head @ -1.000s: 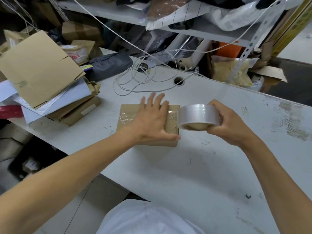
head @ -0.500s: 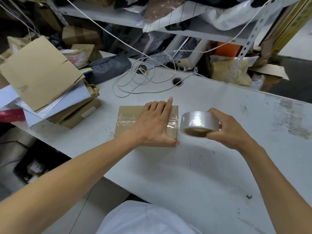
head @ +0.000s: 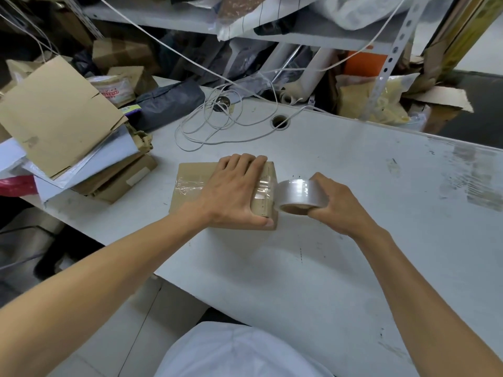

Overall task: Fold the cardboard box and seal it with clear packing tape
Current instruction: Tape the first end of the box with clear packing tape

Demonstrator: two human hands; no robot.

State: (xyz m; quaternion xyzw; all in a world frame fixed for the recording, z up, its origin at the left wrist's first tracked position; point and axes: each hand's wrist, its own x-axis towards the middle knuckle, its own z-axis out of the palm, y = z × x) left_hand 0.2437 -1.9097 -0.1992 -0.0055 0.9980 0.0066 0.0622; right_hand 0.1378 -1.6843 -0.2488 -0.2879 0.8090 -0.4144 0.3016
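Observation:
A small closed cardboard box (head: 190,180) lies on the white table (head: 353,172), with a strip of clear tape running across its top. My left hand (head: 234,191) lies on top of the box, fingers curled over its far edge and thumb along its near side. At the box's right edge, low by the table, is the roll of clear packing tape (head: 296,195). My right hand (head: 337,205) grips the roll with a finger hooked inside its core. Tape runs from the roll onto the box's right end.
A heap of flattened cardboard and white mailers (head: 68,148) fills the table's left end. A coiled white cord (head: 215,123) and a cable hole (head: 280,121) lie behind the box. Cluttered shelves (head: 245,25) stand at the back. The table's near edge runs diagonally below my arms.
My right hand lowered the tape roll down against the box's right side. My left hand's fingers went from spread flat on the top to curled over the far edge.

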